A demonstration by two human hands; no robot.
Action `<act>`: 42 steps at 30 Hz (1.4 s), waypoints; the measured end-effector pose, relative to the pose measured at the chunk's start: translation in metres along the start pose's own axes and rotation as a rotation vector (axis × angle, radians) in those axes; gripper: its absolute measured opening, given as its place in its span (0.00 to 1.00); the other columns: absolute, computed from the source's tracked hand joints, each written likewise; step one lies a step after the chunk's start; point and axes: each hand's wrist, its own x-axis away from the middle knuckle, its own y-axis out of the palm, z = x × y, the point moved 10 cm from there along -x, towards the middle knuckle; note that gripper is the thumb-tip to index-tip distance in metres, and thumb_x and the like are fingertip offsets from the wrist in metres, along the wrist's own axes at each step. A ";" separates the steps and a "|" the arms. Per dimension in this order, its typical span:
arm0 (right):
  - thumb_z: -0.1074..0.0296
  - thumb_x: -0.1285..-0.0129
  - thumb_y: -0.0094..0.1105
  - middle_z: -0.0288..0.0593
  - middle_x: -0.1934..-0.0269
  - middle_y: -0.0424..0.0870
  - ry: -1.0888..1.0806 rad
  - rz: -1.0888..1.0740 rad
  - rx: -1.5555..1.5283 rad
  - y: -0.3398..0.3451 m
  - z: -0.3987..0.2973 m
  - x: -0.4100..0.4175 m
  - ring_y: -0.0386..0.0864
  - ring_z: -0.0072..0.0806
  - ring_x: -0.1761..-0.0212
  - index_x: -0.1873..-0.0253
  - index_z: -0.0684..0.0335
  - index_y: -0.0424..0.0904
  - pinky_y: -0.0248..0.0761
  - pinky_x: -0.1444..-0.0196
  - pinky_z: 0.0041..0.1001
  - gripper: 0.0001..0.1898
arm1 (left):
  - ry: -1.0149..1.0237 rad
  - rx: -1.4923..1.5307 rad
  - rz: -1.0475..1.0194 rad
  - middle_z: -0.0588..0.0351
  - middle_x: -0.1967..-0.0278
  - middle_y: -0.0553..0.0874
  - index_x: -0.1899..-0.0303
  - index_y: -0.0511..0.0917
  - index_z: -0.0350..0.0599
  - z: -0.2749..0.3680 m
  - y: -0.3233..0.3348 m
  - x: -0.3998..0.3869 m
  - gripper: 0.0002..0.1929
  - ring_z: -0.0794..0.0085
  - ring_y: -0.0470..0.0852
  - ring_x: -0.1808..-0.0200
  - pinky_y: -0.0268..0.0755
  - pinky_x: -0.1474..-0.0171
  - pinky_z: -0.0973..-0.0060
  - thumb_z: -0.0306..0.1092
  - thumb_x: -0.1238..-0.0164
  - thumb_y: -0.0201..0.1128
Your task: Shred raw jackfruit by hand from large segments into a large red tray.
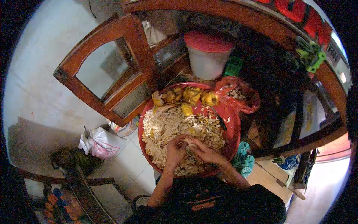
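My left hand (176,151) and my right hand (208,152) meet over the near half of a round red plastic basin (233,120). Between their fingertips is a small pale piece of meat (189,141), which looks like chicken; both hands grip it. Below and beyond them spreads a thick heap of shredded meat (163,124). Several yellow cooked chicken pieces (191,95) line the far rim, and another yellow piece (186,109) lies on the heap's far edge. A dark-bladed knife (221,120) rests inside the basin on the right.
A red plastic bag (251,103) holding scraps sits against the basin's far right rim. Behind stands a white bucket with a red lid (208,42). An open wooden cabinet door (131,36) juts out at the left. A tied white bag (102,142) lies left; a teal bag (244,159) lies right.
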 end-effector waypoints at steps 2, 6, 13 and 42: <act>0.60 0.36 0.45 0.43 0.69 0.73 0.005 -0.012 0.031 -0.007 0.017 -0.002 0.70 0.24 0.69 0.43 0.60 0.62 0.66 0.66 0.23 0.19 | -0.007 0.013 -0.010 0.56 0.70 0.81 0.63 0.76 0.36 -0.002 0.000 -0.003 0.09 0.79 0.77 0.69 0.69 0.66 0.83 0.20 0.46 0.54; 0.62 0.37 0.46 0.46 0.62 0.71 0.386 0.024 0.096 -0.035 0.037 0.000 0.71 0.29 0.63 0.47 0.62 0.62 0.66 0.59 0.28 0.17 | -0.020 0.125 -0.051 0.55 0.69 0.81 0.62 0.76 0.36 -0.006 0.001 -0.008 0.10 0.76 0.78 0.67 0.69 0.64 0.81 0.19 0.47 0.53; 0.63 0.37 0.45 0.53 0.58 0.72 0.202 0.273 0.511 -0.064 0.022 0.023 0.70 0.40 0.55 0.49 0.64 0.62 0.62 0.51 0.33 0.15 | 0.544 -0.470 -0.113 0.42 0.66 0.80 0.61 0.76 0.37 0.091 0.020 -0.067 0.13 0.54 0.80 0.63 0.72 0.61 0.66 0.28 0.51 0.57; 0.64 0.35 0.43 0.32 0.87 0.61 0.330 0.055 -0.470 -0.019 0.003 -0.077 0.57 0.17 0.90 0.34 0.58 0.46 0.52 0.89 0.18 0.27 | -0.182 0.944 -0.123 0.56 0.52 0.74 0.45 0.64 0.37 0.005 0.018 -0.089 0.22 0.75 0.75 0.56 0.68 0.56 0.82 0.28 0.42 0.57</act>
